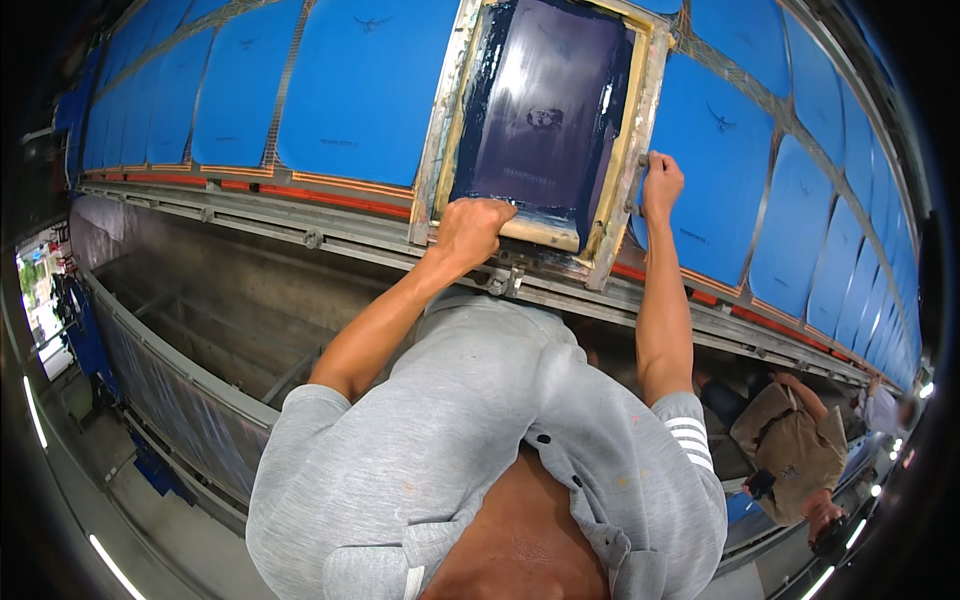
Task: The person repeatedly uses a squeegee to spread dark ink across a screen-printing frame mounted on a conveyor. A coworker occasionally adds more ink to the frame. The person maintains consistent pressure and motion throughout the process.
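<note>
A screen-printing frame (436,150) with pale, ink-stained sides lies across the long table in front of me. Dark blue ink coats its purple mesh (545,120), thickest along the edges. My left hand (473,230) is closed around the left end of a squeegee (545,234) with a pale wooden handle, at the near end of the mesh. My right hand (662,186) makes a fist at the frame's outer right side, by a small metal fitting; the fingers' inner side is hidden.
Bright blue panels (345,90) with small dark prints lie in rows along the table. A metal rail (250,222) with clamps runs along its near edge, close to my waist. Another person (795,435) stands farther right along the table. Behind me on the left is a long metal-framed structure (170,360).
</note>
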Demonstrator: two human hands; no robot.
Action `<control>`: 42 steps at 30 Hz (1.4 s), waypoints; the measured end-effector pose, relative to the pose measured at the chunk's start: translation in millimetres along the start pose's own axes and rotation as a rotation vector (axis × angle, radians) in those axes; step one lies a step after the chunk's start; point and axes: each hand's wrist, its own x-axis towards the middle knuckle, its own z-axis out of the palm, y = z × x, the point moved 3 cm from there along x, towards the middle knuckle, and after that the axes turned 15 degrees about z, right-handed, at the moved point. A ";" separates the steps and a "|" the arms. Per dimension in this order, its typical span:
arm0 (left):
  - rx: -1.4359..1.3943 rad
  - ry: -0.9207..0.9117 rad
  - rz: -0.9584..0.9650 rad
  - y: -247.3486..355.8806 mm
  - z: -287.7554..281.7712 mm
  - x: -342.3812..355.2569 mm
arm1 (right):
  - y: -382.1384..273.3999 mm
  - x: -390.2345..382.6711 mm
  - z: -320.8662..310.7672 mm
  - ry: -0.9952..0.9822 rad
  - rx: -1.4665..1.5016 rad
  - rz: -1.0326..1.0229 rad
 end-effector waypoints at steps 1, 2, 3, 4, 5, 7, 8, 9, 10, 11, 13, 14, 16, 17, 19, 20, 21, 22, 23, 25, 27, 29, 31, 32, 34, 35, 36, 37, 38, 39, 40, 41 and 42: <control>-0.007 -0.021 0.003 3.7 2.2 -4.1 | 0.9 -0.1 1.8 0.025 -0.026 0.000; -0.013 -0.042 0.006 8.2 5.4 -8.9 | 2.4 -0.8 4.2 0.051 -0.052 0.000; -0.015 -0.063 0.005 10.9 8.4 -14.3 | 1.5 -2.4 7.9 0.072 -0.075 -0.001; 0.001 -0.073 0.019 11.4 13.7 -19.4 | 0.6 -1.7 10.7 0.065 -0.097 0.010; 0.017 -0.083 0.034 10.9 21.0 -24.7 | -0.4 0.5 12.4 0.060 -0.119 0.020; 0.046 -0.077 0.049 10.7 29.5 -31.0 | 1.0 -0.3 15.6 0.062 -0.136 0.038; 0.060 -0.059 0.050 9.8 32.9 -32.7 | 2.1 -1.4 17.5 0.069 -0.131 0.043; 0.076 -0.034 0.053 8.7 34.1 -29.3 | -0.8 0.5 18.0 0.080 -0.124 0.041; 0.092 -0.009 0.057 6.8 35.5 -25.1 | -1.5 1.0 18.3 0.078 -0.136 0.031; 0.110 -0.013 0.068 3.4 37.7 -21.0 | 0.7 0.0 18.3 0.078 -0.148 0.022; 0.179 0.054 0.095 -9.6 40.0 -6.7 | 0.2 1.5 18.1 0.053 -0.223 0.018; 0.215 0.090 0.112 -17.7 40.2 5.2 | -1.8 4.2 16.4 0.060 -0.200 0.012; 0.229 0.123 0.121 -37.2 38.0 38.8 | 1.6 -2.6 15.4 0.061 -0.170 0.016; 0.251 0.158 0.141 -50.7 36.4 58.5 | 2.9 -6.9 15.0 0.042 -0.165 0.056; 0.262 0.205 0.161 -81.6 34.1 106.6 | 3.1 -10.1 12.5 0.012 -0.162 0.127; 0.257 0.209 0.156 -98.1 31.5 132.6 | 1.2 -11.2 10.1 0.042 -0.186 0.092; 0.281 0.290 0.221 -114.9 28.1 156.4 | 0.2 -15.8 7.8 0.063 -0.216 0.061; 0.245 0.262 0.217 -128.0 23.3 181.3 | -1.8 -12.5 10.6 0.091 -0.244 0.033; 0.202 0.197 0.182 -145.4 20.5 206.2 | -17.8 -2.8 14.4 0.152 -0.235 -0.085; 0.249 0.048 0.049 -178.4 12.2 244.0 | -72.8 15.9 18.2 0.253 -0.206 -0.317; 0.265 -0.139 0.003 -191.8 -4.8 288.8 | -140.8 50.0 24.2 0.092 -0.114 -0.537; 0.225 -0.239 0.001 -195.0 -25.9 325.4 | -210.6 79.7 43.1 -0.069 -0.202 -0.751; 0.221 -0.305 0.004 -201.4 -34.2 355.3 | -254.5 109.0 72.1 -0.205 -0.441 -0.870; 0.224 -0.309 0.017 -206.3 -31.3 366.5 | -269.7 124.2 89.6 -0.365 -0.634 -0.751; 0.236 -0.354 -0.003 -214.0 -20.1 385.1 | -268.5 150.5 122.5 -0.484 -0.836 -0.665; 0.270 -0.353 0.003 -219.9 -13.4 383.9 | -258.3 159.2 139.5 -0.453 -0.856 -0.715; 0.302 -0.344 0.004 -228.6 -9.2 377.8 | -256.3 157.2 156.4 -0.460 -0.961 -0.655; 0.291 -0.334 0.033 -221.1 -16.4 367.2 | -252.5 146.6 162.6 -0.437 -0.954 -0.600; 0.273 -0.216 0.053 -222.6 -18.2 347.0 | -252.9 132.0 164.0 -0.447 -0.920 -0.652; 0.290 -0.225 0.034 -212.8 -17.1 331.5 | -244.0 115.8 159.7 -0.418 -0.843 -0.673; 0.319 -0.229 -0.001 -200.1 -19.3 311.6 | -234.9 95.3 153.0 -0.441 -0.814 -0.646; 0.303 -0.253 0.017 -184.5 -13.7 297.7 | -217.4 82.4 144.4 -0.414 -0.814 -0.682; 0.292 -0.278 0.025 -169.6 -7.8 277.8 | -203.6 62.4 132.7 -0.412 -0.776 -0.697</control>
